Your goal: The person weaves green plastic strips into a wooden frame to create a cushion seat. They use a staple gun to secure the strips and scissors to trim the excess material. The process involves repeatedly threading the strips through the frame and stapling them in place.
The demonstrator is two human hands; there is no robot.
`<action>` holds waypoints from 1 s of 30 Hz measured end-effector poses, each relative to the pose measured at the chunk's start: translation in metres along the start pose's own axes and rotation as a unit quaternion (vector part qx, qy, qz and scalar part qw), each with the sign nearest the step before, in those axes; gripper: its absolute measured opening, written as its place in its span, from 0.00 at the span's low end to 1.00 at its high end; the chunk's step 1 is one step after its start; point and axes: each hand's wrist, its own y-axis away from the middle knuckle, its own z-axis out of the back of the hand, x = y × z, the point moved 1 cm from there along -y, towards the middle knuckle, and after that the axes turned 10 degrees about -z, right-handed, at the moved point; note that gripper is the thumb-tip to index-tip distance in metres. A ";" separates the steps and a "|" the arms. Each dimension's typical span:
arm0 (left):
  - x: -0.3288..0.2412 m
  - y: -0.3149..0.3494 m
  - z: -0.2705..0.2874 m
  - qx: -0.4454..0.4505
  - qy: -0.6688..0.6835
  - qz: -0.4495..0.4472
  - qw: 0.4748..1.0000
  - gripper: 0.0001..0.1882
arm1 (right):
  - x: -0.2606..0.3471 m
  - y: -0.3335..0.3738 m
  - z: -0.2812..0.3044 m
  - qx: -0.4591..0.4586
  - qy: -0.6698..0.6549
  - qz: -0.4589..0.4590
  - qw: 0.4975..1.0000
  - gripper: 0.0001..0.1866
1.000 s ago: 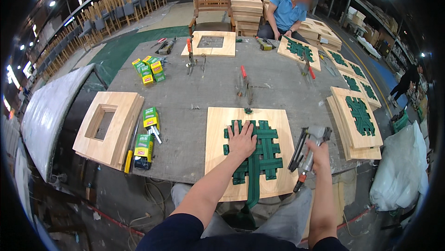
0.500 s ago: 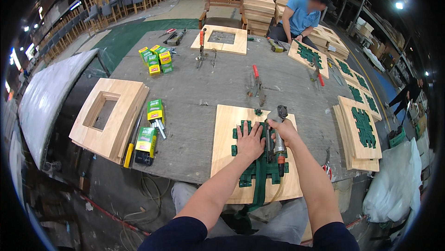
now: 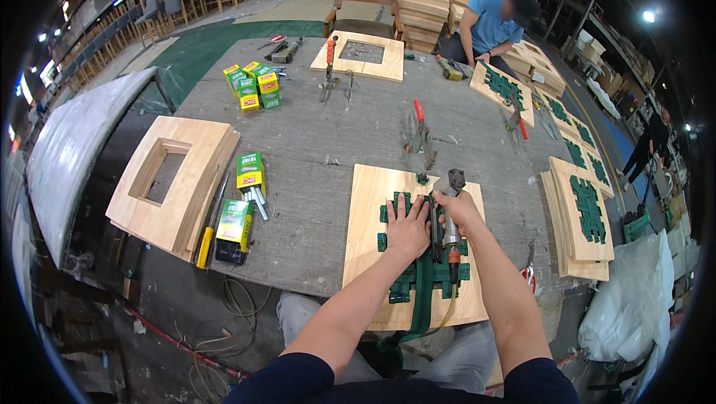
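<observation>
Directly before me, a square wooden panel (image 3: 361,266) lies at the table's near edge, its middle covered by interlaced green webbing (image 3: 400,288). One long green strap (image 3: 422,307) runs off the panel's near side toward my lap. My left hand (image 3: 407,231) rests flat on the webbing with fingers spread. My right hand (image 3: 462,211) grips the body of an air staple gun (image 3: 451,234), a grey and black tool with an orange hose fitting. The gun stands over the webbing right beside my left fingers; its contact point is hidden.
Red-handled pliers (image 3: 421,135) lie beyond the panel. Left are staple boxes (image 3: 236,219), a phone (image 3: 230,252), a yellow-handled tool (image 3: 205,247) and stacked frames (image 3: 134,180). Webbed panels (image 3: 561,217) are stacked right, near scissors (image 3: 529,276). A co-worker (image 3: 488,23) sits across the table.
The whole view has shifted slightly. Both hands and the staple gun keep nearly the same places on the panel.
</observation>
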 end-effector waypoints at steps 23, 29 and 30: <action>0.007 0.003 0.002 -0.098 0.103 0.016 0.990 0.20 | 0.005 0.007 -0.017 0.026 0.013 0.018 0.999 0.13; 0.007 0.006 0.001 -0.110 0.116 0.022 0.987 0.19 | 0.007 0.007 -0.017 0.026 0.033 0.013 0.999 0.12; 0.006 0.005 0.001 -0.120 0.119 0.020 0.985 0.19 | 0.005 0.008 -0.017 0.034 0.026 0.020 0.999 0.12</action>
